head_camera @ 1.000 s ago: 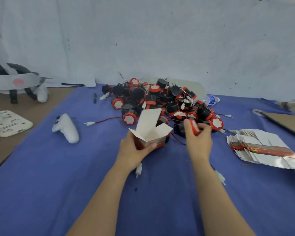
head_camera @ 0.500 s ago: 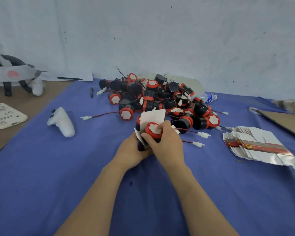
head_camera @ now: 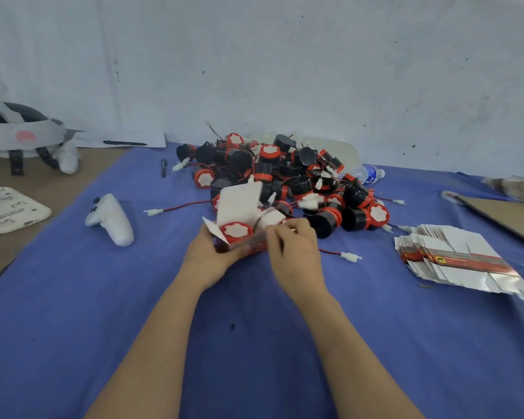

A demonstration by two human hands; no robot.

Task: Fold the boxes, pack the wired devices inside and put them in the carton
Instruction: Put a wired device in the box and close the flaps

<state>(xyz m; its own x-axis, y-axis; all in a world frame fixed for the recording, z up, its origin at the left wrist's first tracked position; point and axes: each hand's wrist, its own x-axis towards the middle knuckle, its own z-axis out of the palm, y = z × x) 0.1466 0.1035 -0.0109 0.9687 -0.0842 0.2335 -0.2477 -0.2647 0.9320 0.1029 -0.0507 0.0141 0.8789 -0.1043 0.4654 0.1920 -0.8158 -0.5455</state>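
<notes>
While your left hand (head_camera: 208,257) grips the small red box (head_camera: 245,243) from its left side, a wired device (head_camera: 237,231) sits in the open top, white face up, lid flap standing behind it. Your right hand (head_camera: 294,252) is at the box's right side, fingers pinched near a flap; blur there, so you probably hold the flap or the wire, can't tell which. One red wire with a white connector (head_camera: 350,257) trails right of that hand on the blue cloth (head_camera: 73,313). Just behind the box lies the pile of devices (head_camera: 294,179). Flat box stack (head_camera: 454,261) sits well right, white controller (head_camera: 111,219) left.
</notes>
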